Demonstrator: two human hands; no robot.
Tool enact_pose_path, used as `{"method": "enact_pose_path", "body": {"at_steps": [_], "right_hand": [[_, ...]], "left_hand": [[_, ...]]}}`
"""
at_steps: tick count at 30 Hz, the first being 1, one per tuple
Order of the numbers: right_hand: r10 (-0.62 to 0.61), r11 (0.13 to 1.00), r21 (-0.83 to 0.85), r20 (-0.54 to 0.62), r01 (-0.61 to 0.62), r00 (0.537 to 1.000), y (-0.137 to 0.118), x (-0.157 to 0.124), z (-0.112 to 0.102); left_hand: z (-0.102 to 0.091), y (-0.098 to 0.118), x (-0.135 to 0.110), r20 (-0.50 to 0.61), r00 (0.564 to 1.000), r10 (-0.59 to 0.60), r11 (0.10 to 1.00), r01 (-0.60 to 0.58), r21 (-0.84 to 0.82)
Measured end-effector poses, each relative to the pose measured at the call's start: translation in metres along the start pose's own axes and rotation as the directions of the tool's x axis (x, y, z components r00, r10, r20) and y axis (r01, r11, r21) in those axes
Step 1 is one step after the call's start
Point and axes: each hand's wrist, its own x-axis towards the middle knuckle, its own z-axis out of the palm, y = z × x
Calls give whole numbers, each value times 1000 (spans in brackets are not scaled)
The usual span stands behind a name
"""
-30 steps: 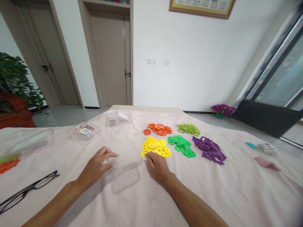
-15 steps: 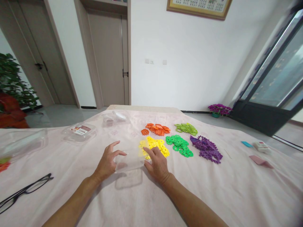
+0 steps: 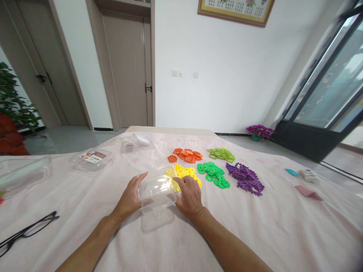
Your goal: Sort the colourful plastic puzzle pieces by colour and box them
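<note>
Between my two hands is a clear plastic container (image 3: 157, 189), tilted and raised above the cloth, its shadow below it. My left hand (image 3: 131, 194) grips its left side, the thumb low and the fingers along the upper edge. On the other side, my right hand (image 3: 189, 196) holds the right end, fingers bent over the rim. Just behind the container lies a pile of yellow snowflake-shaped plastic pieces (image 3: 187, 174), partly seen through it. Close by are piles of green pieces (image 3: 214, 174) and orange pieces (image 3: 188, 155).
Purple pieces (image 3: 246, 179) and light-green pieces (image 3: 221, 154) lie to the right. Clear boxes stand at left, one a labelled container (image 3: 92, 158), with another clear container (image 3: 134, 142) farther back. Black eyeglasses (image 3: 28, 230) rest at front left. A pink cloth (image 3: 309, 192) lies far right.
The container has tipped so that its shape shows more plainly. My left hand has closed in on its left side, while my right hand keeps its hold.
</note>
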Motion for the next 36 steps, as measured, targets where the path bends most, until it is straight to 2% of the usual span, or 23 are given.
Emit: {"method": "enact_pose_path", "body": {"at_steps": [2, 5, 7, 9, 10, 11, 13, 14, 15, 18, 20, 22, 27, 31, 34, 36], "right_hand": [[-92, 995, 48, -19, 93, 996, 0, -1, -2], [-210, 948, 237, -44, 214, 977, -1, -2, 1], [-147, 895, 414, -76, 165, 986, -2, -1, 4], [72, 796, 605, -74, -13, 995, -3, 0, 5], [223, 707, 695, -43, -131, 974, -3, 2, 6], [375, 589, 771, 7, -244, 927, -2, 3, 5], [601, 326, 863, 126, -385, 790, 1, 6, 2], [658, 217, 884, 181, -414, 731, 4, 7, 1], [683, 138, 890, 232, -434, 692, 6, 8, -1], [654, 28, 831, 405, -556, 639, 10, 8, -2], [596, 18, 751, 522, -660, 610, 10, 7, -1], [540, 43, 691, 592, -722, 598, 6, 5, 0], [400, 137, 640, 662, -756, 633, 0, 2, -1], [318, 207, 598, 707, -774, 631, 5, 3, -2], [318, 298, 575, 693, -762, 647, 8, 4, -1], [314, 439, 542, 655, -717, 688, 9, 3, 0]], "left_hand": [[2, 3, -3, -31, 999, 31, 998, -29, 51], [4, 7, -6, -62, 993, 103, 991, -97, 97], [5, 7, -7, -90, 989, 115, 988, -105, 115], [6, 5, -6, -136, 987, 81, 989, -63, 131], [7, 3, -5, -170, 984, 54, 990, -31, 139], [7, 0, -5, -207, 978, 26, 989, 5, 146], [6, -5, -3, -280, 960, -31, 985, 77, 157], [6, -7, -2, -315, 947, -62, 980, 117, 160], [4, -10, -1, -346, 933, -94, 974, 158, 161], [-3, -15, 1, -414, 889, -195, 952, 273, 138], [-7, -16, 2, -421, 873, -248, 944, 316, 98], [-9, -16, 1, -405, 874, -269, 948, 315, 51], [-8, -13, 1, -342, 907, -244, 968, 246, -39], [-6, -13, 2, -285, 923, -260, 965, 238, -108], [-5, -13, 2, -230, 934, -273, 958, 242, -153], [-4, -12, 2, -203, 945, -255, 963, 230, -140]]}}
